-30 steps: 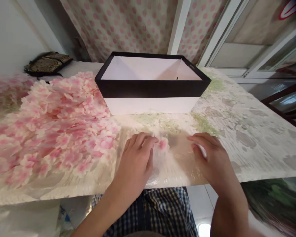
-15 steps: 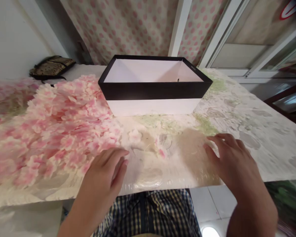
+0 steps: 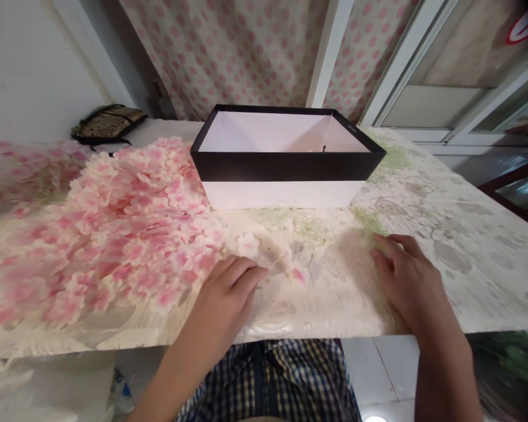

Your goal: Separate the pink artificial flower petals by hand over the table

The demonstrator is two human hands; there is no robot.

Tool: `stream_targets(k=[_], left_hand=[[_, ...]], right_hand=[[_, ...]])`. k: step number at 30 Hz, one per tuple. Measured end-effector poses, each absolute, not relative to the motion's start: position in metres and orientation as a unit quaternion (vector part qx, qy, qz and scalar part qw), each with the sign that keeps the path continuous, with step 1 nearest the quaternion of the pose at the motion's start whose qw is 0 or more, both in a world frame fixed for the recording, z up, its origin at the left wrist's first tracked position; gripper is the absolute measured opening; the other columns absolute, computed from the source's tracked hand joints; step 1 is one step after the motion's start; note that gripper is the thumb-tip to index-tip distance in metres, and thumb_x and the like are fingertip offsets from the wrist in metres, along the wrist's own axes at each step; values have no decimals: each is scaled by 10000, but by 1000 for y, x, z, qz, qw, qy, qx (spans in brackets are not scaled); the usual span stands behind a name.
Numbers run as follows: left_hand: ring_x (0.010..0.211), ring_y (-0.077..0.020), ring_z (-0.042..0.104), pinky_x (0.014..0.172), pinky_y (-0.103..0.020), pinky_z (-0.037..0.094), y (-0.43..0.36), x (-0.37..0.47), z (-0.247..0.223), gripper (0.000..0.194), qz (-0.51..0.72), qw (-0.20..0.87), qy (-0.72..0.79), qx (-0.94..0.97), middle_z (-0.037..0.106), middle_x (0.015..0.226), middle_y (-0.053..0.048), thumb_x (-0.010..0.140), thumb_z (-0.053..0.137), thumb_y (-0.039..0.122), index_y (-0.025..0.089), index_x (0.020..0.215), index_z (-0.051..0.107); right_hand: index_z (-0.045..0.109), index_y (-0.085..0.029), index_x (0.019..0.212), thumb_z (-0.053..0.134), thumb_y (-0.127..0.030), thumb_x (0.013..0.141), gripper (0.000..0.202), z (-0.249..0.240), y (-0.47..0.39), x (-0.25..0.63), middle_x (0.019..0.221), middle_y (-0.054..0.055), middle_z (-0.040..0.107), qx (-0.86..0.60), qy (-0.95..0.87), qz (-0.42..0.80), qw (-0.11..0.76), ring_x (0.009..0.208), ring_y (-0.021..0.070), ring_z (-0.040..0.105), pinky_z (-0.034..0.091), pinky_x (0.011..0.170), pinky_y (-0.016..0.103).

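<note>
Left hand: while it lies flat, fingers together, the left hand (image 3: 229, 287) touches the heap of pink-and-white fabric petals (image 3: 127, 234) beside the black-rimmed white box (image 3: 286, 158).
Petals: the heap's long axis runs leftward from the box.
Right hand: the right hand (image 3: 407, 278) rests spread, empty, on the floral tabletop (image 3: 466, 258).

A box (image 3: 286, 170) stands on the table (image 3: 457, 234), toward its back. A heap of petals (image 3: 127, 223) lies left of the box. A bag (image 3: 108, 122) sits behind the heap. The left hand (image 3: 224, 293) rests in front of the box by the heap's edge; the right hand (image 3: 409, 281) lies flat further right.

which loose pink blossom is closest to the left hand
The small white-pink blossom just beyond the left hand; the other loose one lies farther right.
</note>
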State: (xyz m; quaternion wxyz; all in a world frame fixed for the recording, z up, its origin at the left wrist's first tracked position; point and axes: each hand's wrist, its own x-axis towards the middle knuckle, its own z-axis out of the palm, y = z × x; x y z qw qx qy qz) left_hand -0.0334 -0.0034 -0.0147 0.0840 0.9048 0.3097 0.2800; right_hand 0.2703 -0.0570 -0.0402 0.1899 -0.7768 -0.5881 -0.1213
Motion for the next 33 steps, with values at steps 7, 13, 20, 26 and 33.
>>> stream_targets(k=[7, 13, 20, 26, 33], left_hand=[[1018, -192, 578, 899, -349, 467, -10, -38, -18, 281, 330, 116, 360, 865, 619, 1096, -57, 933, 493, 77, 200, 1173, 574], [1003, -225, 616, 909, -377, 501, -4, -33, -2, 282, 361, 26, 474, 802, 647, 1072, -96, 943, 437, 107, 145, 1194, 559], [1034, -329, 604, 903, -497, 484, 29, -11, 14, 383, 87, -40, 471, 877, 670, 1053, -165, 905, 445, 67, 58, 1278, 531], [961, -282, 639, 878, -455, 497, 33, -17, 13, 288, 170, 72, 482, 857, 701, 1002, -117, 872, 496, 42, 119, 1117, 626], [744, -150, 665, 689, -248, 510, 15, -29, 3, 85, 372, 239, 461, 770, 728, 814, 17, 869, 606, 177, 218, 855, 680]], right_hand=[[560, -175, 830, 384, -253, 864, 195, -42, -45, 270, 869, 103, 562, -806, -543, -115, 207, 534, 153, 425, 246, 493, 294], [511, -203, 808, 447, -259, 829, 88, -36, -54, 265, 942, 100, 545, -792, -512, -142, 301, 621, 167, 475, 326, 559, 299], [411, -233, 607, 565, -218, 708, 185, -29, -59, 261, 526, -32, 450, -781, -492, -113, 369, 494, 145, 448, 331, 537, 277], [592, -228, 967, 542, -227, 784, 189, -35, -55, 264, 710, 12, 627, -757, -507, -112, 396, 625, 188, 606, 441, 615, 299], [643, -190, 890, 438, -205, 875, 206, -36, -50, 269, 849, 67, 682, -689, -588, -106, 411, 749, 194, 655, 503, 686, 314]])
